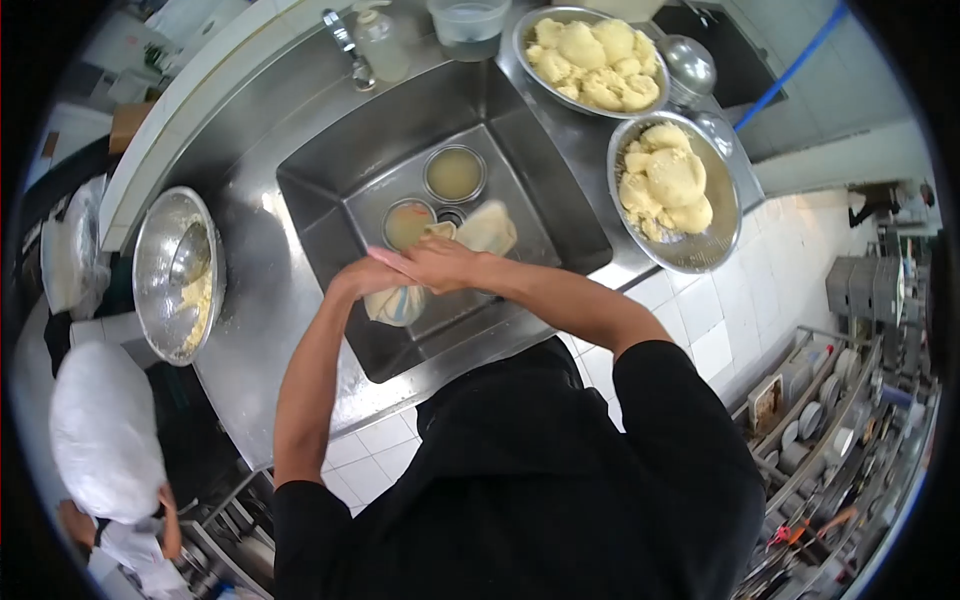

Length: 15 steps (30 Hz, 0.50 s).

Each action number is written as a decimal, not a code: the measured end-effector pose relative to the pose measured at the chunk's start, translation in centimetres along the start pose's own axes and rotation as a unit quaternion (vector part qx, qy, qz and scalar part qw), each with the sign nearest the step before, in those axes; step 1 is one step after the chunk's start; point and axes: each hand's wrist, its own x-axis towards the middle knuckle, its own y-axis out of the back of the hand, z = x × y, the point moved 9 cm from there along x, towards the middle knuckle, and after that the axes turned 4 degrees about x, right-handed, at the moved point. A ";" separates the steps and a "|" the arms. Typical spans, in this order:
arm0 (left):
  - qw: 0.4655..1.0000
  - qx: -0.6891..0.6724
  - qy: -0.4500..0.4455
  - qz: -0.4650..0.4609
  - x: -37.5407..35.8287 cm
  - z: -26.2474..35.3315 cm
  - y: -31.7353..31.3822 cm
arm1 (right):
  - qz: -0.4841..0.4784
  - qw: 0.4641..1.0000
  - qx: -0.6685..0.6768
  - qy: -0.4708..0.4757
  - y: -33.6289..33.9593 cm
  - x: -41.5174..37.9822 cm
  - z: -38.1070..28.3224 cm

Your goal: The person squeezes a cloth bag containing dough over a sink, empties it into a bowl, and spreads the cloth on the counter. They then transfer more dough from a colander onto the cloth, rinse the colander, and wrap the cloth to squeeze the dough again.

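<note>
Cloth bundle (398, 302), pale cream, twisted and bulging with its filling, hangs over the steel sink (320, 200) near the picture's centre. We clench both our left hand (362, 276) and right hand (440, 262) tight around its neck. At one o'clock, bowls (700, 250) hold yellowish lumps. We can read no writing anywhere.

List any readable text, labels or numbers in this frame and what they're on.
None readable.
Bottle by the tap: no label legible.
Cloth bundle gripped by both hands over the sink: stripes only, no print.
Shelf items at right: too small and blurred to read.
</note>
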 end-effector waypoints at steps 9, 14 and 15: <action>0.914 0.221 0.024 0.339 -15.7 -3.7 10.6 | 0.096 0.986 -0.082 -0.110 0.3 15.9 -2.1; 0.814 0.295 0.059 0.497 -15.4 -6.6 6.5 | 0.017 0.983 -0.112 -0.143 -3.0 16.7 -1.6; 0.811 0.286 0.058 0.508 -16.2 -6.2 5.8 | 0.019 0.983 -0.122 -0.138 -3.0 16.7 -2.2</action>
